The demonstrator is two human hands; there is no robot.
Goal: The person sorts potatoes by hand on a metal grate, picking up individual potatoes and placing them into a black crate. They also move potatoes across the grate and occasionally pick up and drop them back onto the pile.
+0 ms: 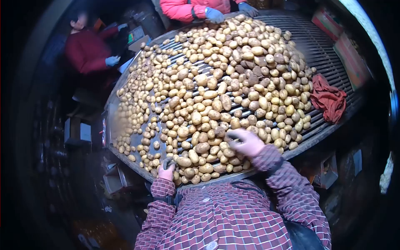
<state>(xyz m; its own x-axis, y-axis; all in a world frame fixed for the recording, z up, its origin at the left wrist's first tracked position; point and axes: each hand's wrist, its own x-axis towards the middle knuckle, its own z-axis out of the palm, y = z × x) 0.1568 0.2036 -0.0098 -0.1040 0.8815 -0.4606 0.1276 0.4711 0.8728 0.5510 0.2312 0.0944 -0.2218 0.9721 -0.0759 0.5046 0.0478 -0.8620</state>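
Note:
Many potatoes [193, 156], some coated in dark soil, lie heaped on a slatted metal sorting table [333, 68]. My left hand [166, 171] is at the table's near edge, beside potatoes on the left. Its fingertips look dark and bent, and whether anything is in them is hidden. Over the near part of the heap reaches my right hand [248, 144], slightly blurred. Its dark-tipped fingers and thumb curve apart above the potatoes, with no potato visible between them.
A red cloth [328, 98] lies at the table's right, near cardboard boxes [351, 60]. Across the table, a person in a pink jacket [179, 9] rests gloved hands by the potatoes. Another person in dark red [86, 51] is at the left. An open box [327, 171] is below right.

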